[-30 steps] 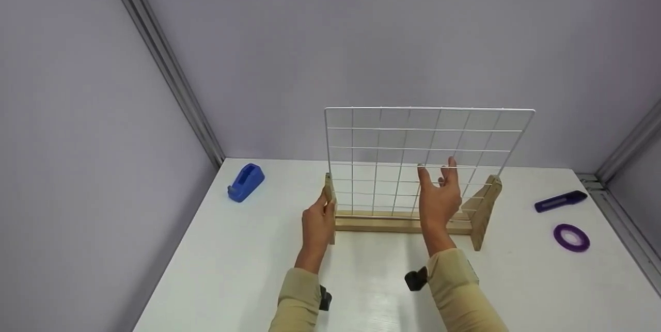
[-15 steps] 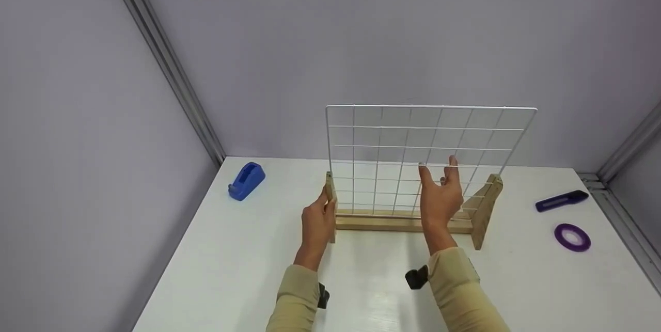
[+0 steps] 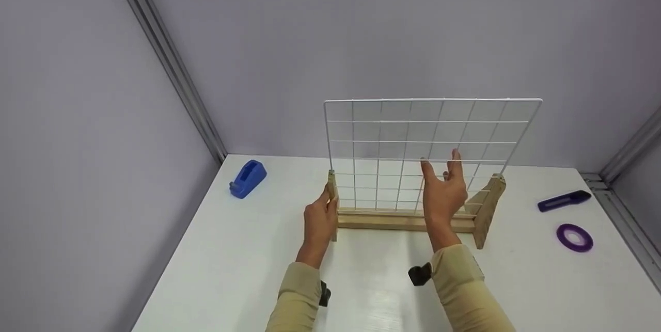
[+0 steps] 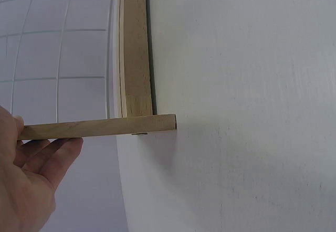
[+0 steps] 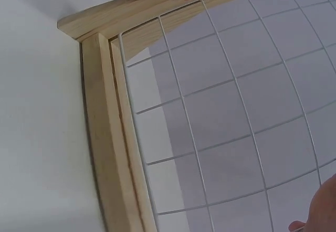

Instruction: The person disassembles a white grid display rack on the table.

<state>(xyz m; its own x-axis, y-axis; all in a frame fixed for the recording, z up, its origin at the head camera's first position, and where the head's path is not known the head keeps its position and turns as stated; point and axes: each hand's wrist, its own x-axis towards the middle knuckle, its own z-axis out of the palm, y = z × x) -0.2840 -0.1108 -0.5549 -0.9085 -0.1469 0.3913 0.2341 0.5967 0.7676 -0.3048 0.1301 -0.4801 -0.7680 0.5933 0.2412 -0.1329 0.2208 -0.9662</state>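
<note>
White table point(image 3: 237, 259); left hand point(image 3: 319, 221) pinches wooden stand point(image 3: 382, 222).

Wire grid point(image 3: 406, 141), centre: white, rectangular-cell pattern. Stand point(image 3: 382, 222), centre: pale tan wood, grained. Tape dispenser point(image 3: 248, 179), centre left: blue. Slim tool point(image 3: 564, 201), right: dark purple. Ring point(image 3: 561, 236), right: purple. Sleeves point(image 3: 467, 288), bottom: plain beige. Tabletop point(image 3: 217, 249), lower frame: white. Back wall point(image 3: 361, 27), top: lilac-grey.

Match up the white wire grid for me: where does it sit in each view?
Head: wire grid right of centre, mid-height.
Left wrist: upper left, cut off by the edge.
Right wrist: centre to right, also cut off.
Shared landmark: wooden base bar along its lower edge.
</note>
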